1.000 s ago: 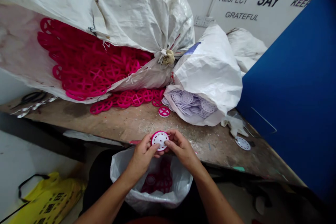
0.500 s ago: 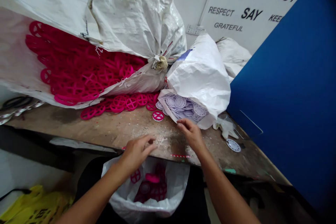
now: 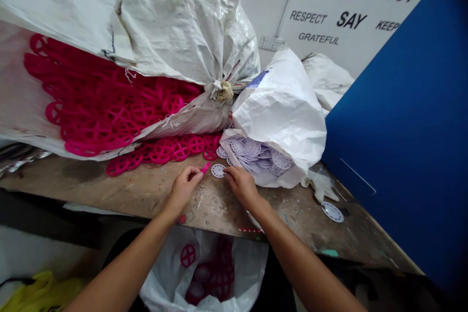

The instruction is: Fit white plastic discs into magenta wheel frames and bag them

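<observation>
My left hand (image 3: 185, 185) pinches a pink spoked plastic wheel (image 3: 205, 167), tilted edge-on just above the bench. Close to its right, my right hand (image 3: 242, 184) has its fingers closed at the edge of a white round disc (image 3: 217, 170) with small holes round its rim. That disc appears flat or nearly flat on the wood. More pink wheels (image 3: 161, 150) lie in a row behind my left hand. Behind my right hand, a white sack (image 3: 285, 112) opens toward me, with many pale discs (image 3: 256, 151) in its mouth.
A large white sack (image 3: 183, 24) spills pink wheels (image 3: 98, 107) on the left. Below the bench edge (image 3: 204, 222), an open white bag (image 3: 252, 268) holds wheels and discs. A loose disc (image 3: 332, 212) and a glove (image 3: 321, 184) lie right, beside a blue panel (image 3: 398, 122).
Both hands have moved forward over the bench. My left hand has lifted the pink wheel off the white disc, and my right hand has come to the disc's edge.
</observation>
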Motion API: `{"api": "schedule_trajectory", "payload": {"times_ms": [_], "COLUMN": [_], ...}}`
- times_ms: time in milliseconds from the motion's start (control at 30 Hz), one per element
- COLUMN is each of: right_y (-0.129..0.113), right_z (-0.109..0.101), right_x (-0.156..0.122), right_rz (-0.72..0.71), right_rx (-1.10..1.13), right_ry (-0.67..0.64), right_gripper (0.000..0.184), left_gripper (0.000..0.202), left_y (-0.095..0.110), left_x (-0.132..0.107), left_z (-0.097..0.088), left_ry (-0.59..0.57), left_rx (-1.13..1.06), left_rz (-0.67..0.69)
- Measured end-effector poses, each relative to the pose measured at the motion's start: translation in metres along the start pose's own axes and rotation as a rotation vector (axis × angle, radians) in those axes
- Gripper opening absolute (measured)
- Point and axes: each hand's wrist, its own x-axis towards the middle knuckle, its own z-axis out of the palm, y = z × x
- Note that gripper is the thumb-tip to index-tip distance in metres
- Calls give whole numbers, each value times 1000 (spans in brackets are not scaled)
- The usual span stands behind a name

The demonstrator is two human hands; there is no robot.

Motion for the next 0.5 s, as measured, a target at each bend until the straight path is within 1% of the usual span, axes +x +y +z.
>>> {"api": "schedule_trajectory", "payload": {"times_ms": [33,67,133,167,200,233,300,333,433,467,500], "right_y": [-1,-3,-6,-8,-9,-9,-10,-10,-14,-18,-23], "right_z": [4,8,15,16,17,16,10,6,-8,-11,-14], "right_x": [8,16,32,39,46,52,58,58,45,36,25], "right_rz": [-8,-13,-17,-13,-4,10,41,52,55,62,75], "right_rx": [-15,-31,-57,-67,-77,-86,-94,-89,-43,38,175], "right_ry": [-31,-63,-126,-154,-178,-198,-219,-222,-204,-180,-147], "right_gripper": [23,24,28,32,36,39,40,38,20,17,18], "left_gripper": [16,16,10,7,6,6,7,7,7,7,8], "left_y": [-1,-1,1,3,5,7,11,13,18,21,24], "left_x": [-10,-19,-36,-43,-48,-52,-56,-57,-59,-60,-62], "left_z": [-7,-14,-24,-28,-31,-33,-37,-38,-37,-36,-34], "left_ry": [-7,-20,-31,-21,-2,20,52,67,102,104,97], "left_rx": [-95,-242,-648,-850,-1005,-1093,-1159,-1163,-1132,-1116,-1102], "left_rz": [-66,-159,-394,-507,-597,-648,-688,-692,-680,-670,-657]}}
